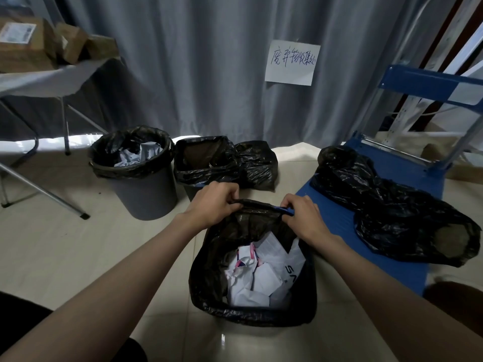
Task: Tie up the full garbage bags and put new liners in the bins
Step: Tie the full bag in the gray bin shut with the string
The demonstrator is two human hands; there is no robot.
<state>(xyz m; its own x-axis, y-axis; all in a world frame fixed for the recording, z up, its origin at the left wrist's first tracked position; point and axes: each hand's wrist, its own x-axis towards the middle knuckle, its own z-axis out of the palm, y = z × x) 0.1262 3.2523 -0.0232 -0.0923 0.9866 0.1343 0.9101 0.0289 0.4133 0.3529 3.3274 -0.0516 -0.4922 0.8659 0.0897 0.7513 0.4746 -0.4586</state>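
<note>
— Hands?
— Left hand (213,203) and right hand (300,214) both curled on the far rim of the black liner (209,259), pinching it.
— Bin?
— Blue bin (311,267) at 6 o'clock, liner holding white paper (257,278).
— Elsewhere?
— Grey bin (146,189) at 10, lined. Loose bags (386,202) on blue cart (337,218) at 3.
</note>
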